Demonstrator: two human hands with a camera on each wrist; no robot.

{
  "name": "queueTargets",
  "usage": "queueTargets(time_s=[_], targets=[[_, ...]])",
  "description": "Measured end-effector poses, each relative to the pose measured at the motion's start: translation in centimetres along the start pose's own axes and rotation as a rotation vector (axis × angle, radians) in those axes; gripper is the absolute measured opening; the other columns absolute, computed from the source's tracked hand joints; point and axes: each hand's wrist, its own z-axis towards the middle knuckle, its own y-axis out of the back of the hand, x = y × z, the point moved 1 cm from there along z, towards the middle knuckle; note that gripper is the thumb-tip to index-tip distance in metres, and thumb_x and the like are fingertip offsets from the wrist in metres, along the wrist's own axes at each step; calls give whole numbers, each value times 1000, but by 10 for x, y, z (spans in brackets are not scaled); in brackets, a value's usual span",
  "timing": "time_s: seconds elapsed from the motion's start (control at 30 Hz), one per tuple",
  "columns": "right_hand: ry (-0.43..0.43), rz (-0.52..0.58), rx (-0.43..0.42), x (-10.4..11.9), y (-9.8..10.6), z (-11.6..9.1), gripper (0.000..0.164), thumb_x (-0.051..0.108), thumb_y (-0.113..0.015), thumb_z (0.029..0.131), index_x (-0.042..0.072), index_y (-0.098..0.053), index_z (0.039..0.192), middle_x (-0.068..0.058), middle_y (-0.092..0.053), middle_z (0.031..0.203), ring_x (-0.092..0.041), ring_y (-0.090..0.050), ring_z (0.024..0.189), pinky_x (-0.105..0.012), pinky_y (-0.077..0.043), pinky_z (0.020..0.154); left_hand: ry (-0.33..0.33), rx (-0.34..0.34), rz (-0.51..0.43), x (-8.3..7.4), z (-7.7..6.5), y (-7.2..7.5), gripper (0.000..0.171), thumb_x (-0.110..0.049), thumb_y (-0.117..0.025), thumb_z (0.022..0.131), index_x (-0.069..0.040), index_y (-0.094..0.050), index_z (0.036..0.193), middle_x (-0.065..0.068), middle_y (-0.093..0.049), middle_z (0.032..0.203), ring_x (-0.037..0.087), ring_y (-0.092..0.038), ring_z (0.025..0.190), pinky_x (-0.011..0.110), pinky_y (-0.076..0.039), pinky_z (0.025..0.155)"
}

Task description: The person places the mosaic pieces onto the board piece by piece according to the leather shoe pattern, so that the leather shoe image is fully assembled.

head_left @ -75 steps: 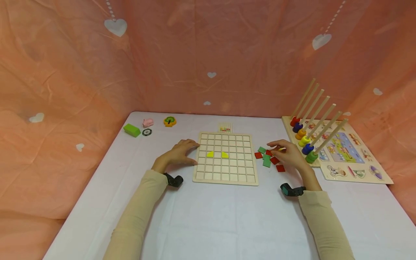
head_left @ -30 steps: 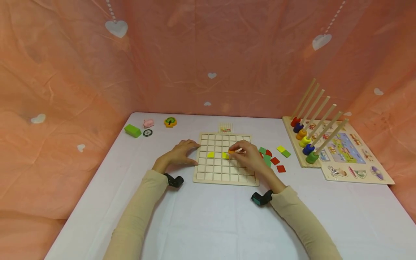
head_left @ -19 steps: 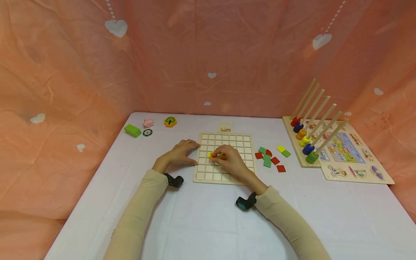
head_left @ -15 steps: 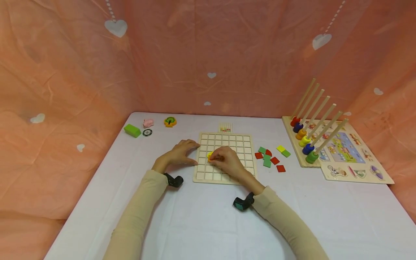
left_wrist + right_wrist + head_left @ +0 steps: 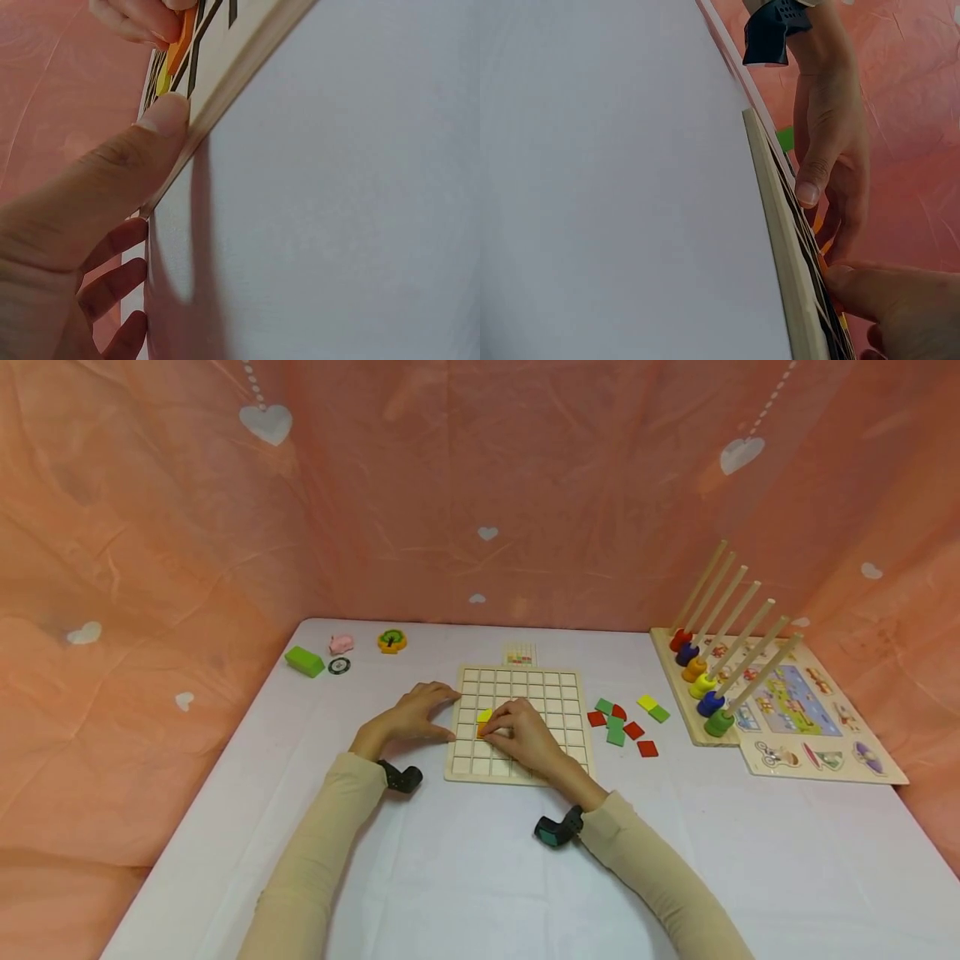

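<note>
A wooden grid board (image 5: 522, 772) lies mid-table in the head view. My right hand (image 5: 528, 739) reaches over it, thumb and fingertips pinching an orange tile (image 5: 482, 729) at a square just below a yellow tile (image 5: 485, 716). The left wrist view shows the same orange tile (image 5: 180, 46) upright edge-on under those fingertips. My left hand (image 5: 412, 710) stays at the board's left side with fingers spread and relaxed. Its thumb (image 5: 142, 146) touches the board's edge. My right hand hides a second yellow tile on the grid.
Right of the board lie loose red tiles (image 5: 647, 749) and green tiles (image 5: 615, 737), plus a yellow tile (image 5: 647, 702). A small pattern card (image 5: 520, 653) sits behind the board. A peg stacker (image 5: 701, 693) stands right; a green block (image 5: 304, 661) and small toys lie back left.
My right hand has carried the orange tile from the loose tiles leftward to the square below the left yellow tile. A yellow and a green tile show where it was. My left hand has stayed put.
</note>
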Motion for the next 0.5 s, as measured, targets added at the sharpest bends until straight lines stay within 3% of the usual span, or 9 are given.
queueTargets(time_s=[0.3,0.5], targets=[[-31,-11,-9,2,-1,1,4,11,-76,77,9,-77,80,-3,-66,90,-19,-50,91,-34,-41,81,7,2,5,1,0,0,74,-34,-75,78,-8,-43,139,13,-36,143,31,-28,132,50,-23,108],[-41,-10,-11,4,14,2,8,12,-74,80,9,-75,86,-2,-67,87,-18,-50,84,-31,-39,74,9,0,10,0,0,0,74,-34,-76,77,-8,-43,139,13,-36,143,31,-28,132,50,-23,108]])
